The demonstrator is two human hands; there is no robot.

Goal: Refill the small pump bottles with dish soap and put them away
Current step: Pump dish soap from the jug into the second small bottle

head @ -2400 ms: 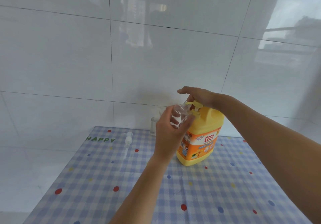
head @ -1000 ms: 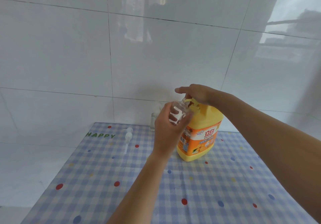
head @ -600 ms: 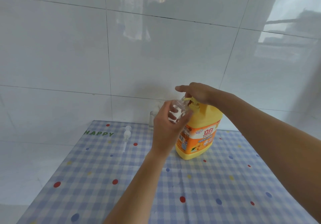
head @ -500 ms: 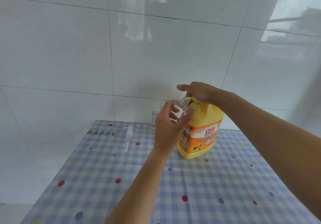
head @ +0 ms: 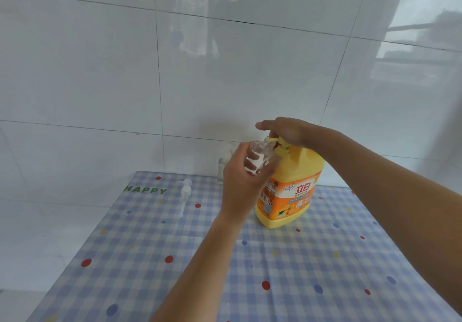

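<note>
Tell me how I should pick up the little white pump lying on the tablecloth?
Pinch the white pump at its thick collar, coming straight down from above. It lies flat on the tablecloth, and its thin tube, pointing toward you, would probably bend or slip.

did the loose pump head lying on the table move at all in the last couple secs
No. The pump head lies just right of the green HAPPY lettering, at the same spacing as before. Only the camera view shifted.
</note>
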